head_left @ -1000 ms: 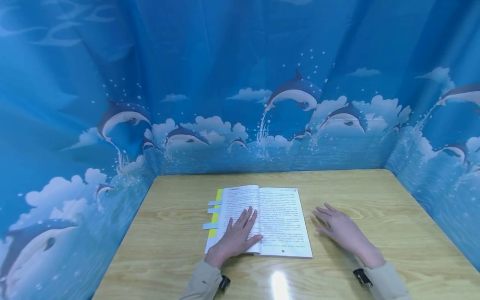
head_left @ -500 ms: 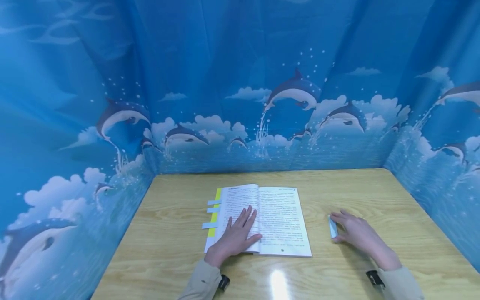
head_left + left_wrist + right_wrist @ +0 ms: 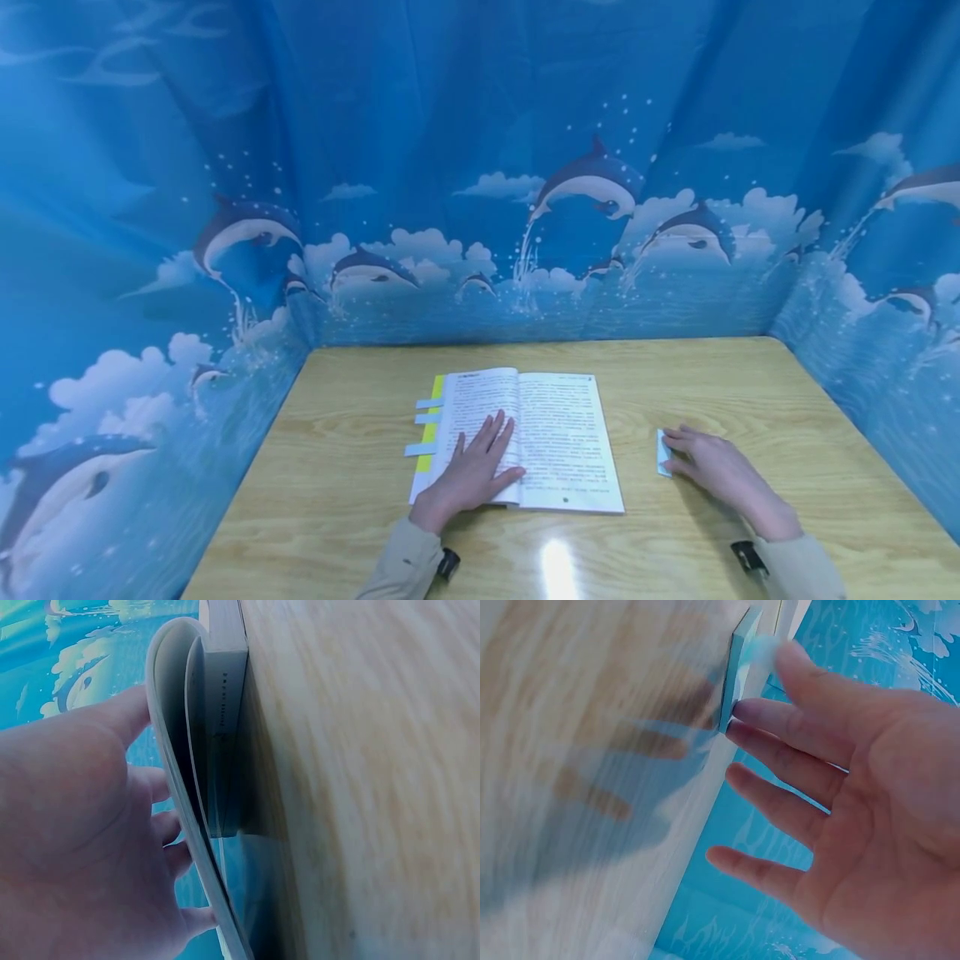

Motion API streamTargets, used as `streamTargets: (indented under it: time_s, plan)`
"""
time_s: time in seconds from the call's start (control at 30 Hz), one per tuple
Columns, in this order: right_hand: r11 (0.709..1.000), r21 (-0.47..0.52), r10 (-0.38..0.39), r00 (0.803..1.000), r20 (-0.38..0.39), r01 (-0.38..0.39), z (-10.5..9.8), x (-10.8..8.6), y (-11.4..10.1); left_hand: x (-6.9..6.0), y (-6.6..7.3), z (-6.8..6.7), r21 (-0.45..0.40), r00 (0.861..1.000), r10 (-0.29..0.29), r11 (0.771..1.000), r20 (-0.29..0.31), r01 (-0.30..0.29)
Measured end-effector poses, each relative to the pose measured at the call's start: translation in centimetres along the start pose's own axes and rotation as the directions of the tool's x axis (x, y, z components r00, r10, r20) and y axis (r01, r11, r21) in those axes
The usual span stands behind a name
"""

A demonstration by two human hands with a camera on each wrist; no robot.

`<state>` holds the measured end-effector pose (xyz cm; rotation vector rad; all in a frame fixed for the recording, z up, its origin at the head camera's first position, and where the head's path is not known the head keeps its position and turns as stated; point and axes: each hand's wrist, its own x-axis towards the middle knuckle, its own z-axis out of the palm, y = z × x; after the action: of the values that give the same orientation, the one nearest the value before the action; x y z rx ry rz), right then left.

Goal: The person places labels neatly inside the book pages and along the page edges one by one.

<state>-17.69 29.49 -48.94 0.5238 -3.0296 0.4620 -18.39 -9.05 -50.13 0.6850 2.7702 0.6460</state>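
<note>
An open book lies on the table, and my left hand rests flat on its left page, fingers spread. Seen from the left wrist view, the page block shows beside my left hand. Right of the book is a small light-blue pad, with my right hand at its right side. In the right wrist view, index and middle fingertips touch the end of the pad; the thumb of my right hand is beside a blurred pale-blue piece at its face.
Pale-blue tabs and a yellow strip stick out at the book's left edge. The wooden table is bordered by a blue dolphin-print curtain. Each wrist wears a black strap.
My right hand moved right and nearer to me, uncovering the light-blue pad, then its thumb and fingertips drew closer together over the pad. The left hand stayed on the page.
</note>
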Motion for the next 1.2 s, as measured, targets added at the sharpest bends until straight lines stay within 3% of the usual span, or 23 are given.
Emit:
streamTargets:
  time_s: [0.17,0.47,0.73,0.93,1.2]
  plan:
    - [1.0,0.001,0.005,1.0,0.03,-0.005,0.0,0.2,-0.2,-0.1,0.1,-0.2,-0.002,1.0,-0.005,1.0,0.004,0.005]
    - [1.0,-0.028,-0.001,1.0,0.019,0.002,0.2,0.4,-0.1,-0.1,0.1,-0.1,-0.007,1.0,0.005,1.0,-0.007,-0.005]
    - [0.997,-0.079,-0.025,0.999,-0.047,0.021,0.6,0.6,0.0,0.2,0.1,-0.1,-0.001,1.0,-0.019,1.0,0.007,0.019]
    - [0.997,-0.071,-0.03,0.996,-0.082,0.024,0.8,1.6,0.2,0.2,0.0,-0.1,-0.003,1.0,-0.026,1.0,0.01,0.026]
    - [0.999,-0.042,-0.014,0.998,-0.063,0.011,0.5,2.9,1.2,0.3,-0.1,0.0,-0.005,1.0,-0.021,1.0,0.013,0.021]
